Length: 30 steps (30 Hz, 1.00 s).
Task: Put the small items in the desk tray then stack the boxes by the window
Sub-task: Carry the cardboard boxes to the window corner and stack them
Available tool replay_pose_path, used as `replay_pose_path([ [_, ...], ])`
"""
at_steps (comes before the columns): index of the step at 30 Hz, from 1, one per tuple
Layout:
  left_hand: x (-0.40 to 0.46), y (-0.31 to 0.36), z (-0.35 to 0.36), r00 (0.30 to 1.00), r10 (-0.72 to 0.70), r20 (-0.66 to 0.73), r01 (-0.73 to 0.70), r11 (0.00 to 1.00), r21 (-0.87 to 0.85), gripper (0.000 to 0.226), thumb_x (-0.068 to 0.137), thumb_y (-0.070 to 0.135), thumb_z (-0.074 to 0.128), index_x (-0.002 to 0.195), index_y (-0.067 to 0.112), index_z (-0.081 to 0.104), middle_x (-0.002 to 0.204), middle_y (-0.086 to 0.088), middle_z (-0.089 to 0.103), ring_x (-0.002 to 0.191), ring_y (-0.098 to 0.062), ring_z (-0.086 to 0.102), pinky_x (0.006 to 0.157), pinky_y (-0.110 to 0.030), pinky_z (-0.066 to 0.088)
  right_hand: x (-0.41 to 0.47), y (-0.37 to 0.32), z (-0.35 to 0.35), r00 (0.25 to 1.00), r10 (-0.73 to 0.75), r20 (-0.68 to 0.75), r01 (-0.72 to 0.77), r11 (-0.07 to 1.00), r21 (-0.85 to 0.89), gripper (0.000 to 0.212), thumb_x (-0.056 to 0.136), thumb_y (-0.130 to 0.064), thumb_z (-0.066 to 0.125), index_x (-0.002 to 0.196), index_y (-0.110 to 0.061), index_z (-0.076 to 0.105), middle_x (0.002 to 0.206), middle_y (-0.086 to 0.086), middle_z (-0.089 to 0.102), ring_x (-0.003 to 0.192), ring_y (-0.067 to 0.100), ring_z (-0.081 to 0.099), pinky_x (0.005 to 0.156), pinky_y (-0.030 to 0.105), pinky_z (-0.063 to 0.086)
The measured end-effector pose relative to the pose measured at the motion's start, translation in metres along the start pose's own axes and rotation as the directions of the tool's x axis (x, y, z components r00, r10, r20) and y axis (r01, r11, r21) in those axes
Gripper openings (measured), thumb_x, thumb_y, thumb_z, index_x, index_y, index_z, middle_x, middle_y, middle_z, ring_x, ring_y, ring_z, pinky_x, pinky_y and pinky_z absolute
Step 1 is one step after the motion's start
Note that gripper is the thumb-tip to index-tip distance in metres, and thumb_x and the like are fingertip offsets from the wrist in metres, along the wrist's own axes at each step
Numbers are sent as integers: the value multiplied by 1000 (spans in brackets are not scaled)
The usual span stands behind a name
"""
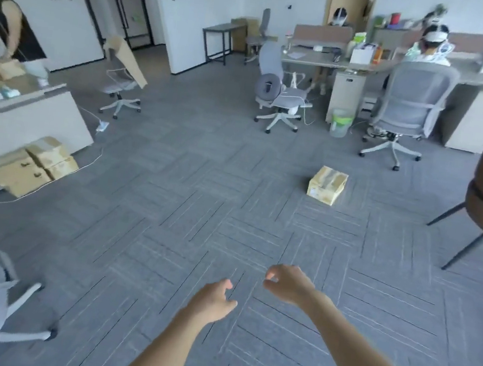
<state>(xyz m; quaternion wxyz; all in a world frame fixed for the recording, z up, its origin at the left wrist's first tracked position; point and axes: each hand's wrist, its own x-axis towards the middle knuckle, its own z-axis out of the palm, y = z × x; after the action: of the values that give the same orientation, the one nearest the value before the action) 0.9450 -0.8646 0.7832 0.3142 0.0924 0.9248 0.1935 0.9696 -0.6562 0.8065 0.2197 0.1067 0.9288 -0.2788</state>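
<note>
Single head-worn, wide-angle view

It looked forward and down across the carpet floor, both forearms close below, desks far ahead.

I see one taped cardboard box alone on the grey carpet, right of centre in the frame, closed, upright, label on its near side. A cluster of tan boxes sits at left of frame, pushed against the white desk base, lying close together, at least one stacked on another. Details blurred.
</note>
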Motion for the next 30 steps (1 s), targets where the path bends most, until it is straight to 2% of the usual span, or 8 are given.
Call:
replay_pose_path([
  [3, 80, 37, -27, 997, 66, 31, -67, 997, 33, 50, 94, 41, 55, 140, 23, 48, 115, 1, 62, 103, -17, 62, 91, -30, 48, 59, 26, -40, 997, 74, -37, -72, 996, 47, 31, 94, -33, 54, 120, -27, 70, 126, 4, 69, 113, 23, 66, 95, 35, 54],
  [5, 126, 54, -45, 995, 93, 37, -95, 995, 42, 50, 94, 43, 57, 140, 25, 49, 120, 2, 62, 104, -16, 61, 86, -27, 46, 89, 37, -67, 994, 83, -66, -79, 995, 59, 30, 94, -31, 54, 118, -28, 72, 125, 2, 70, 114, 23, 66, 97, 36, 54],
  [8, 213, 86, -74, 988, 147, 54, -149, 988, 37, 50, 94, 42, 58, 139, 24, 50, 130, -1, 62, 114, -19, 61, 95, -30, 47, 146, 55, -112, 986, 134, -95, -126, 989, 83, 30, 97, -29, 54, 120, -25, 72, 125, 1, 71, 114, 22, 66, 97, 35, 54],
  [13, 342, 145, -126, 966, 217, 140, -227, 972, 56, 49, 92, 41, 59, 138, 24, 51, 123, 3, 67, 105, -16, 62, 93, -29, 46, 232, 81, -185, 950, 286, -122, -259, 945, 199, 29, 98, -31, 56, 123, -23, 71, 125, 2, 71, 117, 21, 65, 103, 35, 51],
  [18, 446, 199, -170, 943, 269, 195, -293, 950, 104, 49, 93, 38, 58, 139, 22, 51, 130, 3, 63, 111, -15, 60, 94, -29, 46, 305, 105, -246, 907, 391, -159, -332, 893, 302, 26, 97, -32, 57, 116, -24, 72, 116, 1, 74, 104, 17, 72, 90, 28, 54],
  [23, 540, 258, -202, 917, 317, 240, -357, 923, 142, 46, 96, 38, 56, 140, 25, 49, 133, 0, 61, 108, -15, 59, 89, -28, 45, 377, 137, -299, 887, 437, -152, -361, 859, 362, 28, 97, -31, 57, 117, -24, 74, 120, -3, 73, 109, 15, 67, 93, 27, 51],
  [26, 603, 300, -228, 905, 368, 213, -400, 906, 136, 44, 98, 38, 55, 140, 25, 50, 129, -2, 62, 110, -18, 61, 91, -30, 47, 435, 166, -340, 883, 440, -164, -352, 852, 389, 27, 96, -29, 56, 115, -24, 75, 120, -1, 74, 108, 18, 68, 93, 32, 55],
  [30, 681, 355, -269, 914, 359, 190, -388, 910, 148, 43, 98, 40, 55, 139, 28, 49, 132, -1, 59, 107, -15, 58, 88, -30, 46, 521, 200, -399, 883, 429, -189, -314, 841, 441, 25, 98, -27, 57, 115, -19, 73, 120, 3, 72, 94, 15, 63, 81, 26, 49],
])
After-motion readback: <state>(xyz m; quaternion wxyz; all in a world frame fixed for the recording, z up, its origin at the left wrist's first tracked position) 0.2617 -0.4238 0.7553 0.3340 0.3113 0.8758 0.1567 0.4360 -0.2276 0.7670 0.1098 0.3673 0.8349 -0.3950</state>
